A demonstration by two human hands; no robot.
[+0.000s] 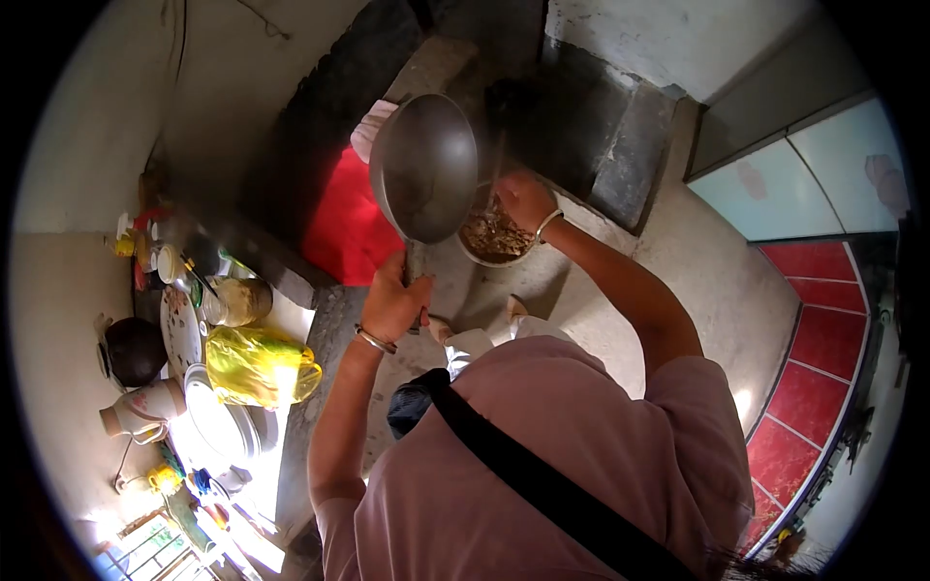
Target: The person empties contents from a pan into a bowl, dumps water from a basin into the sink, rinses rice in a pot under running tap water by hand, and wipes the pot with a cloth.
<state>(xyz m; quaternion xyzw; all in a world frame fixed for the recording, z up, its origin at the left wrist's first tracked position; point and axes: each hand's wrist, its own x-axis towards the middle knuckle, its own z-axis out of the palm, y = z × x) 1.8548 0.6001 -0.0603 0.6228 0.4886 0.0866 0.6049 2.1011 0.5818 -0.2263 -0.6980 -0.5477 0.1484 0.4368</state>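
A grey metal wok [426,169] is held up and tilted, its inside showing a thin film of residue. My left hand [395,298] is closed round the wok's handle below it. Beside the wok, a round bowl [511,261] holds brown chopped food [494,232]. My right hand [526,201] is closed at the bowl's upper edge. What it grips is partly hidden, and a thin dark shaft seems to rise from near it. A pale cloth [371,129] shows at the wok's far rim.
A red sheet [351,228] lies left of the wok. The sunlit counter [266,465] at left carries a yellow plastic bag [257,366], a glass jar [237,301], a white lid [215,416] and a jug [145,409]. A dark stove recess [552,121] is ahead; red-tiled cabinets [804,387] stand right.
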